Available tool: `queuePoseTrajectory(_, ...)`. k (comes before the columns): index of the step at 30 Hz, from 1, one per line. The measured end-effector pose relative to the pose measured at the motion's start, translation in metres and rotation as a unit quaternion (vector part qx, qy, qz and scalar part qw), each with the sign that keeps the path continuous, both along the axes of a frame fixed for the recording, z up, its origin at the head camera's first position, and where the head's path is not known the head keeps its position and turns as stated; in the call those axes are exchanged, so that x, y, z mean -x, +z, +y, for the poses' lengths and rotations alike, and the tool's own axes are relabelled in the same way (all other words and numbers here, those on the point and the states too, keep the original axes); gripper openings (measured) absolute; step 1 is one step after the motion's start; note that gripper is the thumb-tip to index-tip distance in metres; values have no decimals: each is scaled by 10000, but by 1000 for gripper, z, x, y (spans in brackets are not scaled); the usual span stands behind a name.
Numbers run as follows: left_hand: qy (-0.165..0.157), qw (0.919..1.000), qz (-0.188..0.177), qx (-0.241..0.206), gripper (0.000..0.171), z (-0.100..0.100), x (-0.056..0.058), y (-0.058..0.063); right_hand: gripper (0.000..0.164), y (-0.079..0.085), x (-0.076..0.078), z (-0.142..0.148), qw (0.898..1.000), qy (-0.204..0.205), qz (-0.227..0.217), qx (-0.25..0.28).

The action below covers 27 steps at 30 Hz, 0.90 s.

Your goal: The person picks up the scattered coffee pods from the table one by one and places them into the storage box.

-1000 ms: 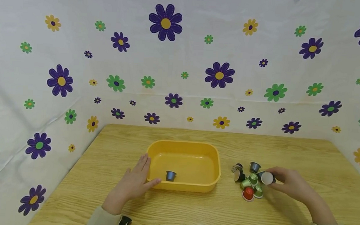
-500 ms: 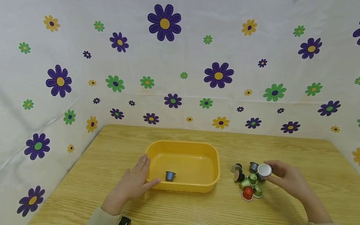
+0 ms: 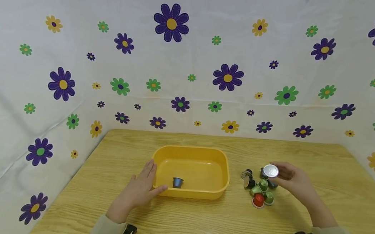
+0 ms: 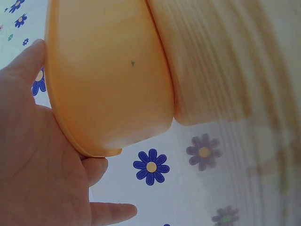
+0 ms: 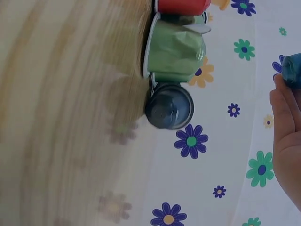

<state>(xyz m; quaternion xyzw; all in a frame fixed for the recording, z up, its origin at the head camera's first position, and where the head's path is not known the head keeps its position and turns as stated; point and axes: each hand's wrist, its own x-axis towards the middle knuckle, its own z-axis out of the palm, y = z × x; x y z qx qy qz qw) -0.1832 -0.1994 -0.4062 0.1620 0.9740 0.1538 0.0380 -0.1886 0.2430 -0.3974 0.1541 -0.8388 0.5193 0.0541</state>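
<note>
My left hand (image 3: pixel 139 189) rests with fairly straight fingers against the left end of a yellow plastic tub (image 3: pixel 186 194), thumb along its front rim. In the left wrist view the hand (image 4: pixel 42 155) touches the rim of the tub (image 4: pixel 113 70). One blue coffee capsule (image 3: pixel 177 182) lies inside the tub. My right hand (image 3: pixel 294 179) pinches another coffee capsule (image 3: pixel 271 170) above the pile, its silver lid facing the head camera. In the right wrist view this capsule's body (image 5: pixel 292 70) is blue, held at the fingertips.
Beneath the right hand lies a pile of capsules: a red one (image 3: pixel 258 200), green ones (image 3: pixel 269 198), a black one with a tan lid (image 3: pixel 249 182), and dark blue ones (image 5: pixel 169 107). The wooden table (image 3: pixel 200 221) meets a flowered cloth (image 3: pixel 187 120) behind and at the sides.
My right hand has lifted the held capsule up from the pile and moved slightly left, its lid tilting upward. The left hand has stayed on the tub.
</note>
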Motion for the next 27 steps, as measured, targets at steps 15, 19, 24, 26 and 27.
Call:
queuePoseTrajectory(15,4,10000,12,25,89,0,1,0,44,3,16,-28,9979,478,-147,407)
queuePoseTrajectory(19,10,10000,19,20,89,0,0,0,44,2,20,-37,9962,622,-192,581)
queuePoseTrajectory(24,3,10000,50,11,90,-1,0,0,46,0,27,-48,9947,684,-379,669)
queuePoseTrajectory(26,9,10000,48,18,90,-1,1,-1,46,0,28,-53,9938,741,-449,695)
queuePoseTrajectory(27,7,10000,55,24,90,-1,1,-1,46,1,30,-56,9932,790,-469,711)
